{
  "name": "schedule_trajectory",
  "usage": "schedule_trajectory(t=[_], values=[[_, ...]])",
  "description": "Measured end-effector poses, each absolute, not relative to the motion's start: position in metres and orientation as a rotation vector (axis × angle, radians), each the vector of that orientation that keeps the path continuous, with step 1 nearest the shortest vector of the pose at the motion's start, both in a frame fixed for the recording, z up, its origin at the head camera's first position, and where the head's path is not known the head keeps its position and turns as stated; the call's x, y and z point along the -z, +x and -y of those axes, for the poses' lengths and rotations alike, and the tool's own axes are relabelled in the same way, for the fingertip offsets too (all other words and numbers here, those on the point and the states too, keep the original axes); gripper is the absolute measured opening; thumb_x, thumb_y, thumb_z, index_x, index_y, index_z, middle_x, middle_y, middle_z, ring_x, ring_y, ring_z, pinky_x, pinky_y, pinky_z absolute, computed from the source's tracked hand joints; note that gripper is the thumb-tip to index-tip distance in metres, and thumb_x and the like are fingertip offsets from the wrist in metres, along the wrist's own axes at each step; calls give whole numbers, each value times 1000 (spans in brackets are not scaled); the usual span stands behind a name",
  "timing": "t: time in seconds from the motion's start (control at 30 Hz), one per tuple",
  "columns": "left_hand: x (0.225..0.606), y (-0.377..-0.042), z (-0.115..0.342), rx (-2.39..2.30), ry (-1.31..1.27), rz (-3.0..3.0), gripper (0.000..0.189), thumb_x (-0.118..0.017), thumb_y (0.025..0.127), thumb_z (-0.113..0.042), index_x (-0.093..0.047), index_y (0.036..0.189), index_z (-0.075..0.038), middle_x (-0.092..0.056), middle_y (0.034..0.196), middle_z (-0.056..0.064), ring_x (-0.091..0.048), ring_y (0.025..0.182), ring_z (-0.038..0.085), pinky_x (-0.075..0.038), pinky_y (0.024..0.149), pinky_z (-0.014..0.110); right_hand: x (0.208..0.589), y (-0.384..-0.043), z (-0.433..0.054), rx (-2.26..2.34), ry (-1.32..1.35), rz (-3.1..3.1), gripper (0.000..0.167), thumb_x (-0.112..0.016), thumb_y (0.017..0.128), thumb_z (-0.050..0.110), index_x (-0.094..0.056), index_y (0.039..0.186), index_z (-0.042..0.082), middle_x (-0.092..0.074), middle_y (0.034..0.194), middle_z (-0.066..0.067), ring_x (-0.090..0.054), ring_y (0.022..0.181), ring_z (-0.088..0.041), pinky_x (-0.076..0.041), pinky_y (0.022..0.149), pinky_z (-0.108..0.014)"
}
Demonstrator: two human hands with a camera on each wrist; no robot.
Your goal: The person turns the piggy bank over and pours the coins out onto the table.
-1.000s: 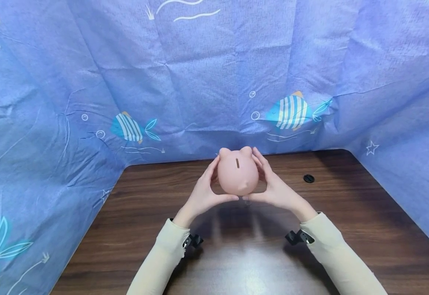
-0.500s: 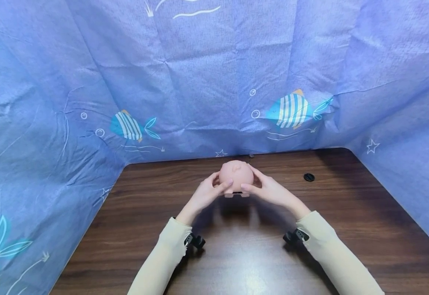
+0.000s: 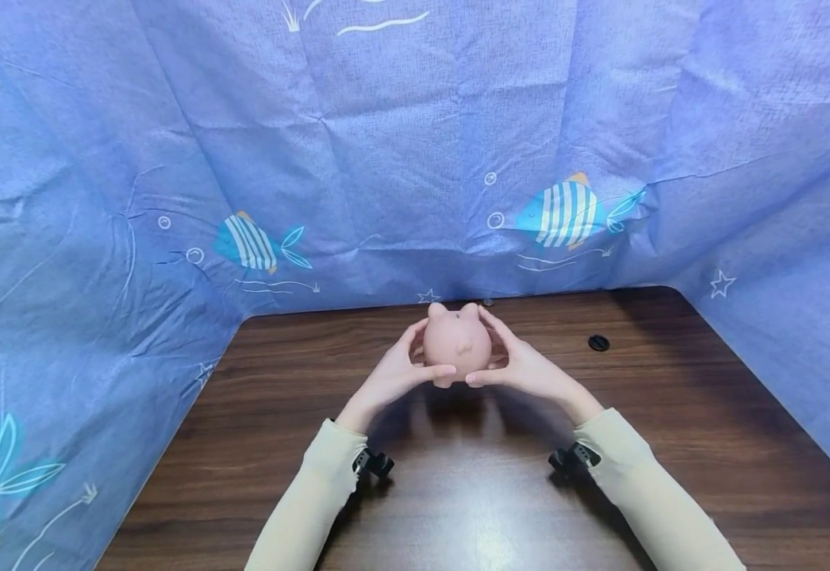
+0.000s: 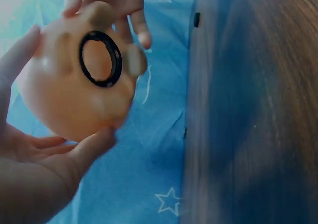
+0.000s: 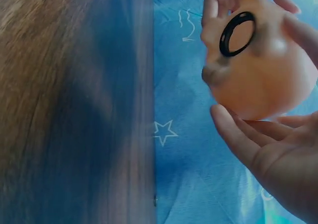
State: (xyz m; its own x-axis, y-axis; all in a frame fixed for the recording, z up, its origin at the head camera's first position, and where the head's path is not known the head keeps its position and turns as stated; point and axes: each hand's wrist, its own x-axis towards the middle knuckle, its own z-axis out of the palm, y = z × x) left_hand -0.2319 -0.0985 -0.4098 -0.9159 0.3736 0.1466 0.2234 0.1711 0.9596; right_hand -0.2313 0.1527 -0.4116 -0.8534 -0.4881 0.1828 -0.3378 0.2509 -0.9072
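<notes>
Pink piggy bank (image 3: 456, 337) held above wooden table (image 3: 279, 381), near middle of far edge, snout facing person. Step in hand, seemingly: steadying or turning it in air; any move calls for even, two-sided hold. Left hand (image 3: 393, 376) and right hand (image 3: 529, 369) grip opposite sides, fingers spread wide, curved round body, thumbs on lower front. Black ring (image 4: 117, 60) on underside.

Head view above, wrist views beneath piggybank (image 3: 456, 341)

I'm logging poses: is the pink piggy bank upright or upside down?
The piggy bank is roughly upright: in the head view, its ears are on top and its feet at the bottom.
</notes>
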Motion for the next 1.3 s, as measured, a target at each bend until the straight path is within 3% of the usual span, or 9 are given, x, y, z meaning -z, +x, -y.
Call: schedule_trajectory(t=[0.13, 0.23, 0.37, 0.47, 0.6, 0.73, 0.93, 1.1, 1.3], values=[[408, -230, 96, -1874, 816, -2451, 104, -94, 72, -15, -32, 155, -24, -47, 150, 0, -51, 133, 18, -44, 107, 35, 408, -230, -153, 1629, -847, -2489, 125, -89, 79, 19, 3, 163, 28, -38, 156, -17, -58, 121, -31, -50, 98, -45], [407, -226, 92, -1836, 948, -2604, 110, -96, 68, -13, -32, 156, -26, -48, 149, 0, -52, 130, 16, -46, 105, 37, 405, -228, -153, 1656, -846, -2475, 124, -88, 80, 17, 4, 163, 27, -34, 159, -16, -52, 129, -31, -46, 103, -46], [402, -218, 88, -1817, 1174, -2724, 112, -95, 65, -3, -31, 156, -12, -42, 154, 12, -50, 132, 24, -48, 103, 44, 400, -225, -152, 1775, -888, -2353, 118, -86, 81, 9, -3, 163, 26, -31, 161, -13, -45, 137, -29, -43, 107, -41], [398, -214, 88, -1825, 1421, -2749, 112, -94, 62, 6, -29, 153, -3, -31, 158, 21, -39, 142, 32, -45, 107, 44, 395, -221, -152, 1809, -984, -2345, 118, -87, 79, 7, -7, 163, 32, -27, 164, -4, -38, 143, -25, -40, 110, -36], [398, -219, 91, -1794, 1564, -2775, 117, -95, 62, 3, -25, 154, -6, -26, 160, 17, -31, 147, 32, -43, 109, 41, 388, -217, -152, 1795, -1092, -2413, 119, -89, 77, 10, -9, 162, 34, -23, 165, 2, -37, 144, -25, -39, 111, -38], [406, -227, 91, -1793, 1293, -2712, 116, -94, 70, -10, -21, 159, -11, -31, 157, 11, -41, 140, 26, -45, 107, 40, 388, -219, -152, 1731, -943, -2511, 110, -87, 81, 22, -14, 163, 28, -36, 159, -5, -52, 132, -25, -48, 103, -39], [430, -228, 91, -1795, 654, -2404, 103, -87, 81, -34, -24, 159, -8, -43, 153, 10, -54, 130, 24, -51, 99, 36, 406, -224, -151, 1386, -664, -2658, 96, -70, 92, 51, -20, 161, 7, -60, 134, -18, -66, 110, -23, -55, 89, -40], [438, -228, 91, -1869, 448, -2173, 91, -80, 88, -31, -28, 156, -3, -47, 148, 15, -57, 126, 28, -50, 100, 41, 417, -226, -154, 1529, -615, -2433, 90, -72, 94, 43, -23, 160, 8, -52, 142, -21, -62, 118, -28, -53, 94, -41], [443, -239, 91, -1851, 320, -2026, 91, -77, 89, -32, -26, 155, 2, -49, 146, 22, -57, 125, 31, -53, 97, 43, 432, -234, -154, 1624, -451, -2235, 85, -74, 92, 40, -31, 155, 2, -55, 136, -21, -63, 112, -25, -53, 94, -37]])
